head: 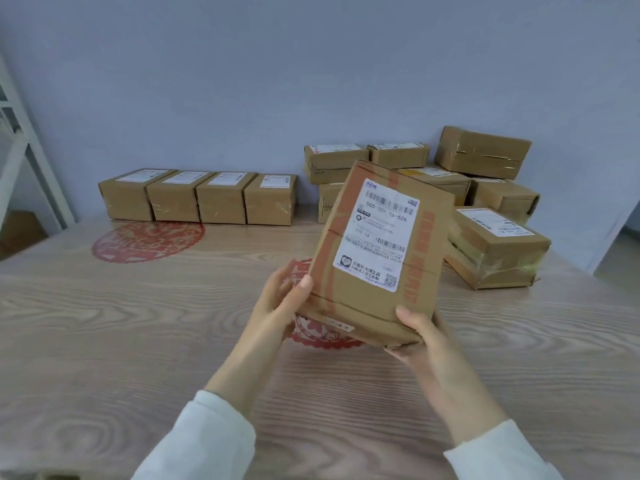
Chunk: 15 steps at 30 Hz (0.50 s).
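A brown cardboard parcel (374,258) with a white shipping label and red printed tape is held tilted above the table, label side toward me. My left hand (282,299) grips its lower left corner, thumb on the front face. My right hand (420,336) holds the lower right corner from beneath, thumb on the front. Both sleeves are white.
The wood-grain table (138,323) carries red paper-cut decorations (145,237). A neat row of several labelled boxes (197,197) lines the back wall at left. A loose pile of several boxes (485,202) sits at the back right. A white shelf frame (20,140) stands far left.
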### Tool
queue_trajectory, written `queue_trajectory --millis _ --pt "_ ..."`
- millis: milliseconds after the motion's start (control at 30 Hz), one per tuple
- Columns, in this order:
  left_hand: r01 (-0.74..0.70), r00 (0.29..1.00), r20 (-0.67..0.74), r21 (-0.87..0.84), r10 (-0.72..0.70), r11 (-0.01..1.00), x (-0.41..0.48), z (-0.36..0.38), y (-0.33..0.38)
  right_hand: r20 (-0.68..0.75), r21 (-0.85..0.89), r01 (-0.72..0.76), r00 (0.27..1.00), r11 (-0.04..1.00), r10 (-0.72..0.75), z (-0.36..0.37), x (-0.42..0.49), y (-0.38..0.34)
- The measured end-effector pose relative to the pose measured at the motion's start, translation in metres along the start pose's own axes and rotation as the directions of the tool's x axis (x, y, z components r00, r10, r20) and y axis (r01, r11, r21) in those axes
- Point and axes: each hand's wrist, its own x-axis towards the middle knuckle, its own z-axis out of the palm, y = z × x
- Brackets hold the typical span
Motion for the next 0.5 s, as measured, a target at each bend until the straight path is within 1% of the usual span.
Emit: queue_trajectory --millis 67,100,200,267,367,500 --pt "0.000 0.991 0.135 0.042 -0.006 0.999 0.002 -0.003 0.001 0.047 -0.094 0.036 0.998 0.995 -0.031 -0.004 0.000 -0.008" --pt "0.005 0.987 0.160 0.033 -0.011 0.999 0.003 -0.001 -0.001 0.054 -0.125 0.062 0.997 0.990 -0.055 -0.005 0.000 -0.010" --pt "0.035 0.987 0.158 -0.065 -0.024 0.997 0.003 0.005 -0.011 0.026 -0.217 0.140 0.990 0.966 -0.138 -0.004 0.000 -0.011" --pt "0.054 0.989 0.145 -0.082 -0.042 0.995 0.002 0.009 -0.015 0.034 -0.298 0.176 0.984 0.938 -0.174 -0.003 -0.002 -0.009" --pt "0.056 0.991 0.124 -0.038 -0.051 0.998 0.001 0.013 -0.015 0.045 -0.344 0.205 0.978 0.916 -0.202 -0.003 -0.004 -0.006" --pt "0.047 0.994 0.099 0.092 -0.056 0.995 0.003 0.013 -0.009 0.019 -0.382 0.202 0.977 0.902 -0.211 -0.008 -0.002 -0.003"
